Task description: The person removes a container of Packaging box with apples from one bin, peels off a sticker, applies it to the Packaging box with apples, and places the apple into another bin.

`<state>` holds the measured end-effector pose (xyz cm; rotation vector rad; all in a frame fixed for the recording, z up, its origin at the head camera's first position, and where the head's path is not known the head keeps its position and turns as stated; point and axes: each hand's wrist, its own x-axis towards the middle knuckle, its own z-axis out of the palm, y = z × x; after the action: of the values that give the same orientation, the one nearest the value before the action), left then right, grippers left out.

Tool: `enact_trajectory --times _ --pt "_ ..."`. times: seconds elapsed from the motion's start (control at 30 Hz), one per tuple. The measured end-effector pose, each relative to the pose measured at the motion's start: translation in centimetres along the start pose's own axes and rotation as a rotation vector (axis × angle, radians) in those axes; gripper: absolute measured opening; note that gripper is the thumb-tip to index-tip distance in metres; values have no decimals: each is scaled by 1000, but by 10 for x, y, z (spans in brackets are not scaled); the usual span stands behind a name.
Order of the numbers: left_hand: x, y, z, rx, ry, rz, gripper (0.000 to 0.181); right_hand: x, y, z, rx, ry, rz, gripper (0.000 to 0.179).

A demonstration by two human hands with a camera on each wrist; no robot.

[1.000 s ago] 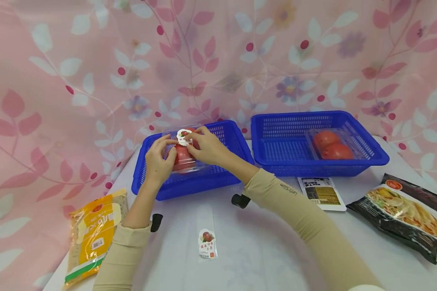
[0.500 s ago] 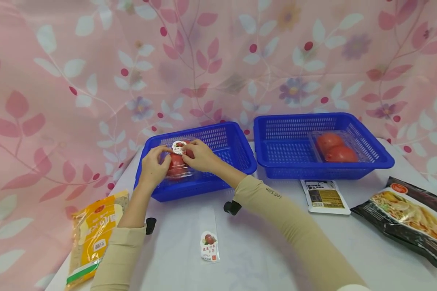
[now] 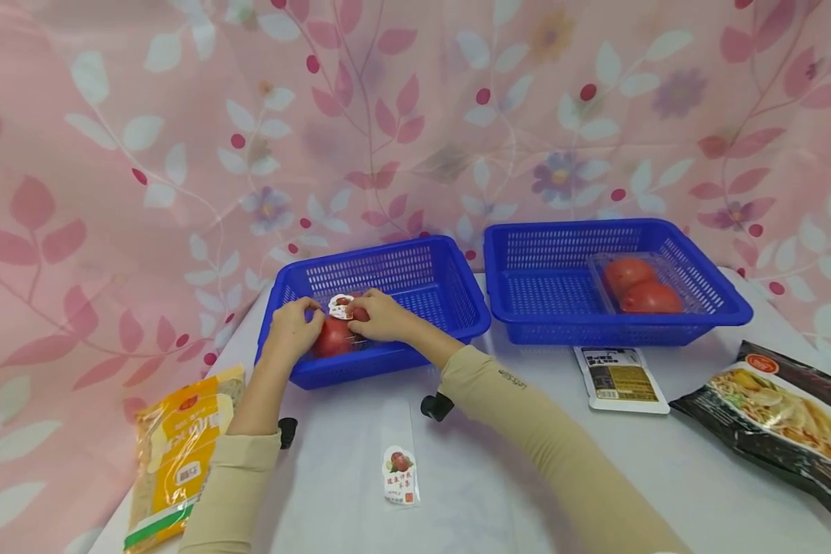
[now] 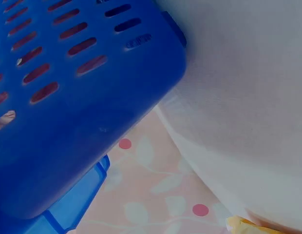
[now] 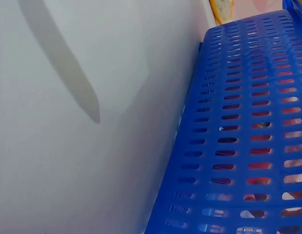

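Both hands hold a clear plastic box of red fruit (image 3: 333,338) inside the left blue basket (image 3: 381,367), toward its left half. A white fruit-print sticker (image 3: 339,305) lies on the box's lid. My left hand (image 3: 291,331) grips the box's left side with bent fingers; my right hand (image 3: 382,317) grips the right side, its fingertips beside the sticker. The hands and the basket's front wall hide parts of the box. Close up, the slotted basket wall (image 4: 92,112) fills much of the left wrist view, and the basket side (image 5: 229,117) shows in the right wrist view.
Another blue basket (image 3: 616,335) on the right contains a second clear box of red fruit (image 3: 642,286). A sticker strip (image 3: 399,477) lies in front. A yellow bag (image 3: 183,450) is at left; a white-gold packet (image 3: 622,381) and black noodle bag (image 3: 779,423) are at right.
Both hands have lowered the box from above the basket's rim down into the basket. The sticker has come down with it. The view has shifted slightly.
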<state>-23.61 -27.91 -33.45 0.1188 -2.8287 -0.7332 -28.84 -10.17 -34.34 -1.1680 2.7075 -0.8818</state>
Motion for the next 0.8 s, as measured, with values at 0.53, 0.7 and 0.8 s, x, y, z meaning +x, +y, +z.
enact_trajectory --times 0.53,0.7,0.8 --pt "-3 4 1 151 -32 -134 40 1 5 -2 -12 -189 -57 39" --pt "-4 3 2 175 -18 -111 41 0 5 -2 25 -178 -43 48" --pt "-4 2 1 180 -14 -98 42 -3 5 -3 50 -120 -34 54"
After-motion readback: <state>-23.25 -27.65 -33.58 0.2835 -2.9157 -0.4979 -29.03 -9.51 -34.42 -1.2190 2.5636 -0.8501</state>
